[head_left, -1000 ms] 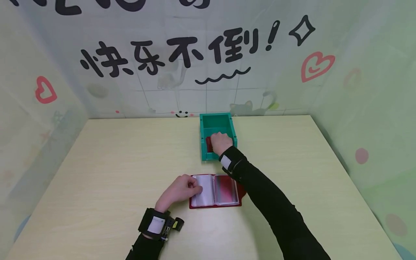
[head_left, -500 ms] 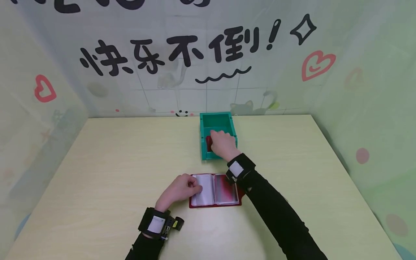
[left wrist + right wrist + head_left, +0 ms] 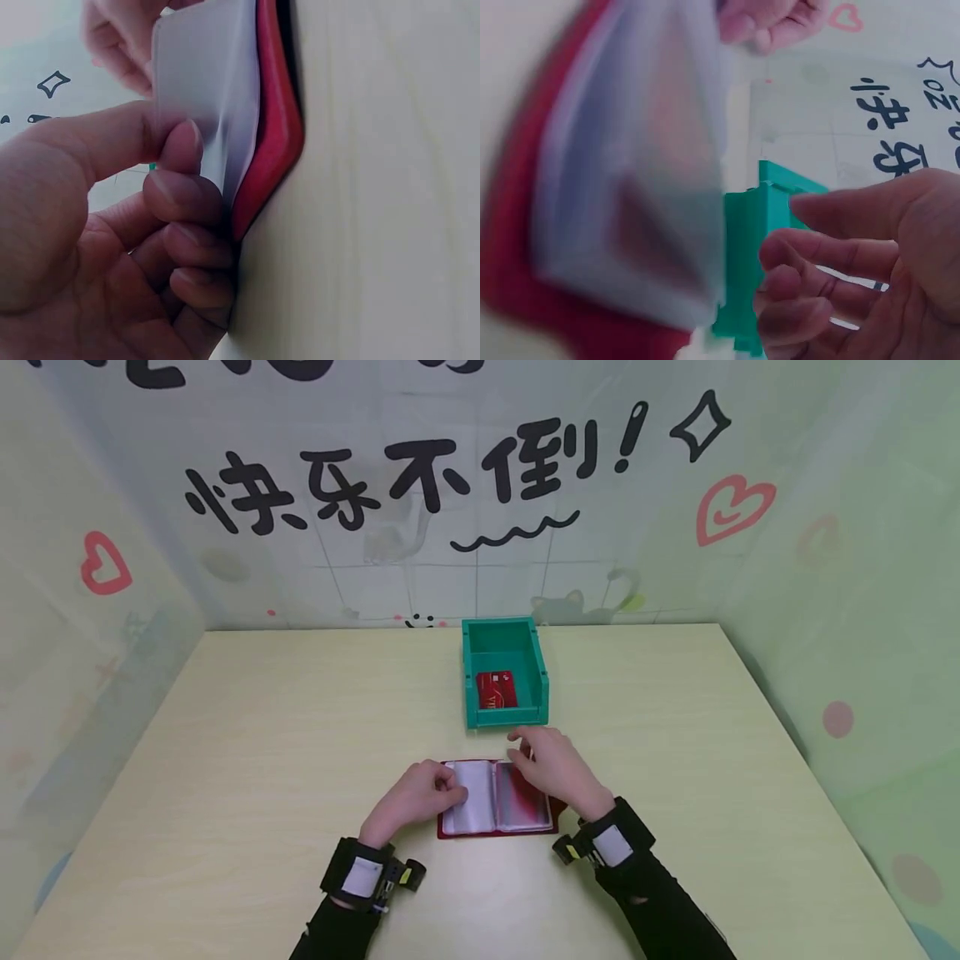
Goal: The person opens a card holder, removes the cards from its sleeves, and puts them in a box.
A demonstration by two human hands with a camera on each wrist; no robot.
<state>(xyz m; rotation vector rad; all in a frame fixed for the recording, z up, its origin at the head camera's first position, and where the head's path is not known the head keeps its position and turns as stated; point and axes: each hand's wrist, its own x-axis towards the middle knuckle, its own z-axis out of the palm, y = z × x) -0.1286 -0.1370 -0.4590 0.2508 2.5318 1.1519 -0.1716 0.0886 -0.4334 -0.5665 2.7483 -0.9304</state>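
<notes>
A red card holder (image 3: 498,836) lies spread on the table, its clear plastic sleeves showing on both sides. My left hand (image 3: 415,795) pinches the sleeves on its left half; in the left wrist view thumb and fingertip meet on the edge of a pale sleeve (image 3: 199,64), above the red cover (image 3: 281,112). Over the holder's top right corner is my right hand (image 3: 561,770), fingers loosely bent with nothing between them. Behind it stands a teal bin (image 3: 498,642) with a red card (image 3: 497,690) lying in its front part. In the right wrist view the holder (image 3: 630,172) is blurred.
The pale wooden table (image 3: 300,718) is walled at the back and sides by printed cloth (image 3: 420,543) with lettering and hearts. The bin's front wall stands just beyond the card holder.
My right hand has come out of the teal bin empty and moved back toward the card holder, uncovering the red card. The left hand keeps its place on the sleeves.
</notes>
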